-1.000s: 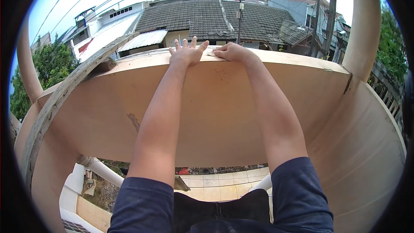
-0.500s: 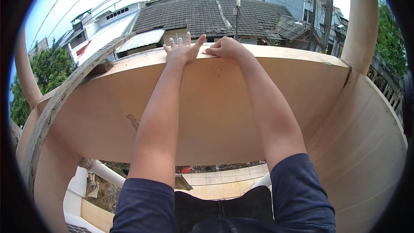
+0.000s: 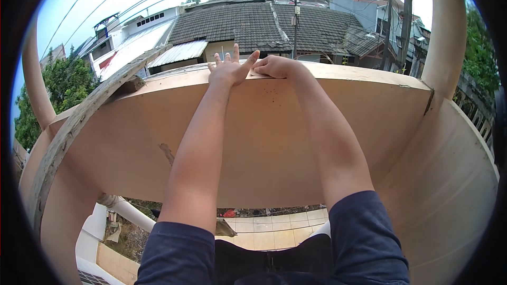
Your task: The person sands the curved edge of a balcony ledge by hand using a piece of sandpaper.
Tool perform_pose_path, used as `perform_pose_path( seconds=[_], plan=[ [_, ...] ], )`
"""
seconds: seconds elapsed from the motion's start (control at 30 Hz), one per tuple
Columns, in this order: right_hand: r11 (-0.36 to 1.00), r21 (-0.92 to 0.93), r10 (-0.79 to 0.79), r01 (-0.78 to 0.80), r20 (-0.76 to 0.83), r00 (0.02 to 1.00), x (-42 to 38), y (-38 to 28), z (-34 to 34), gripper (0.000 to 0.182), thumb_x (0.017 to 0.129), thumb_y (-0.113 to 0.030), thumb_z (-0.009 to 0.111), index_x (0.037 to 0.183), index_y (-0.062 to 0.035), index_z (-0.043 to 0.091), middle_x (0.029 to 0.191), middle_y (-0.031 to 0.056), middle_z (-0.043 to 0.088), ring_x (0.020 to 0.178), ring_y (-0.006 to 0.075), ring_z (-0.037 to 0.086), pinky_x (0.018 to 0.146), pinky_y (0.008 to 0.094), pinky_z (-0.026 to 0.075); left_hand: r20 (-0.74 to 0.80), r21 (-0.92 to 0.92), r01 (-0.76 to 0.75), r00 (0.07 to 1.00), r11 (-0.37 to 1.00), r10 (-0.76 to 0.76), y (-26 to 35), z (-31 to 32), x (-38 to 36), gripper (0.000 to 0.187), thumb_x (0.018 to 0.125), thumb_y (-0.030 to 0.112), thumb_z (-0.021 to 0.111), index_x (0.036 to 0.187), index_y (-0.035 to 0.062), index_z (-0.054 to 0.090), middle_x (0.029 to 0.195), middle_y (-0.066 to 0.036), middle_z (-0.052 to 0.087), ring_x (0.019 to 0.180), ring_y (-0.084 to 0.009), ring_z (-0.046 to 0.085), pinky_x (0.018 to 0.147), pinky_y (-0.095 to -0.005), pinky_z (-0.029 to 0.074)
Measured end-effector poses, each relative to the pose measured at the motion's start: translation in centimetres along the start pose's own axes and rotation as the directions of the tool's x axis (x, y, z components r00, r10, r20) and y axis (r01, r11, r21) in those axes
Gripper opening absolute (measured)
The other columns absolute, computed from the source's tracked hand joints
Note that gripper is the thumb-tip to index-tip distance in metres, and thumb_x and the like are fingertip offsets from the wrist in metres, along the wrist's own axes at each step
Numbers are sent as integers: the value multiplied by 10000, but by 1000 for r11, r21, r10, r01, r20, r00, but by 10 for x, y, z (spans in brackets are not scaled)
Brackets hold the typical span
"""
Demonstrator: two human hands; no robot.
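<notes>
Both arms reach forward to the top of a peach-coloured wall [image 3: 369,78]. My left hand [image 3: 229,69] is at the top edge with its fingers spread and pointing up; nothing shows in it. Just to the right, my right hand [image 3: 277,67] rests on the ledge with its fingers curled together. Whatever its fingertips may hold is too small or hidden to make out. The two hands are close together. Small dark spots mark the wall face below my right hand.
A weathered plank [image 3: 79,116] slants along the left side. Round columns [image 3: 448,31] stand at both sides. Tiled roofs [image 3: 227,24], utility poles and wires lie beyond the wall. Far below, a tiled floor [image 3: 274,229] shows under the wall's lower edge.
The view has tilted slightly, so the wall top and both hands appear a little lower and further right. My left hand's fingers remain spread and my right hand's remain curled.
</notes>
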State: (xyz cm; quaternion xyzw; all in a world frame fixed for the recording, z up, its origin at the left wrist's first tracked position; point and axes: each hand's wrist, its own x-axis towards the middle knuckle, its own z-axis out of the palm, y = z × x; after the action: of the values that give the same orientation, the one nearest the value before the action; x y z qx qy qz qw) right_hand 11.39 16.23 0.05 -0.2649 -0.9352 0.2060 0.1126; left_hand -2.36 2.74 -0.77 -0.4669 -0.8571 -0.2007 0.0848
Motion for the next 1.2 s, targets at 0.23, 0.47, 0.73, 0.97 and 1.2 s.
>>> perform_pose_path(
  seconds=[0.23, 0.47, 0.73, 0.97, 1.2],
  plan=[
    [879, -302, 362, -368, -78, 929, 6, -13, 4, 611, 1128, -561, 253, 1673, -299, 343, 1748, 9, 316, 1646, 268, 171, 1210, 828, -7, -64, -100, -12, 998, 995, 5, -3, 2, -2, 1275, 756, 1059, 68, 1695, 231, -171, 1762, -121, 243, 1647, -372, 95, 1328, -591, 79],
    [989, -102, -97, 105, 83, 992, 4, 25, 0, 688, 1071, -673, 363, 1628, -278, 452, 1725, 24, 370, 1642, 291, 186, 1290, 647, 154, -10, -125, 19, 1000, 992, -20, 2, -6, -6, 1284, 727, 1070, 63, 1685, 254, -192, 1773, -101, 204, 1652, -334, 83, 1345, -548, 76],
    [929, -211, 264, -306, -204, 943, -20, -12, 7, 573, 1065, -619, 457, 1525, -310, 601, 1635, 70, 513, 1651, 309, 157, 1222, 773, -75, -71, -154, 28, 997, 988, -39, 2, -3, -10, 1288, 742, 1068, 91, 1680, 238, -210, 1738, -116, 308, 1649, -319, 119, 1347, -523, 106],
    [985, -135, 103, -107, -38, 994, -35, -14, -6, 608, 1031, -688, 499, 1515, -336, 607, 1643, 22, 508, 1662, 294, 94, 1186, 800, -119, -44, -132, 35, 998, 991, -41, 1, -3, -3, 1292, 745, 1067, 98, 1696, 231, -162, 1737, -108, 315, 1642, -325, 161, 1336, -532, 161],
    [998, -63, -4, 0, -63, 998, -33, 2, -6, 753, 872, -826, 632, 1434, -328, 686, 1603, 73, 551, 1663, 311, 76, 1185, 789, -140, -6, -347, 100, 994, 933, -109, -6, -4, 5, 1310, 720, 1085, 67, 1719, 249, -74, 1725, -148, 336, 1635, -334, 204, 1304, -542, 221]
  ],
)
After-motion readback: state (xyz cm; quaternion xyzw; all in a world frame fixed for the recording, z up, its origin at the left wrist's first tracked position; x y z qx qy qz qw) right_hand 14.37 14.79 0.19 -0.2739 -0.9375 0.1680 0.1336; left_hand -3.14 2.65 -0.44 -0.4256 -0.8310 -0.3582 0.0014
